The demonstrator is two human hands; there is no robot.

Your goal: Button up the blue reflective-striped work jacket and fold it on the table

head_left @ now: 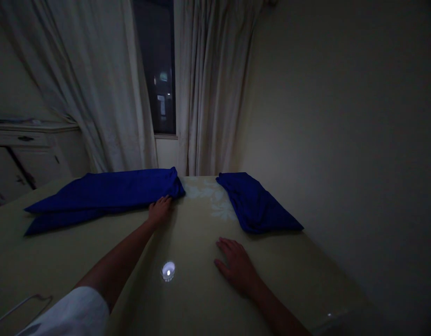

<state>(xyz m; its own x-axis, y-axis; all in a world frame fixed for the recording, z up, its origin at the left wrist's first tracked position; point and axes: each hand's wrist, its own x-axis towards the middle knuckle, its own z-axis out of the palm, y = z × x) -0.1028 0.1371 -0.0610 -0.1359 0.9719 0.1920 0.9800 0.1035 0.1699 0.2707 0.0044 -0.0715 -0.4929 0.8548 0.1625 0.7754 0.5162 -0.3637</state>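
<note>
**Ann:** Head camera first: what is the grip of the left hand [160, 208] doing?

**Ben:** Its fingers lie on the near end of the long blue cloth [103, 193]. It is too dark to tell if they pinch it or only touch it.

**Ann:** And the right hand [236, 266]?

**Ben:** Its grip is spread flat on the tabletop [96, 252] and holds nothing. The small blue cloth [257, 203] lies just past it, not touching.

**Ann:** Where is the long cloth?

**Ben:** At the far left of the tabletop, apart from the small one. A spot of light [168, 270] shines between the arms. Pale curtains [96, 84] hang behind, beside a dark window [159, 70].
</note>
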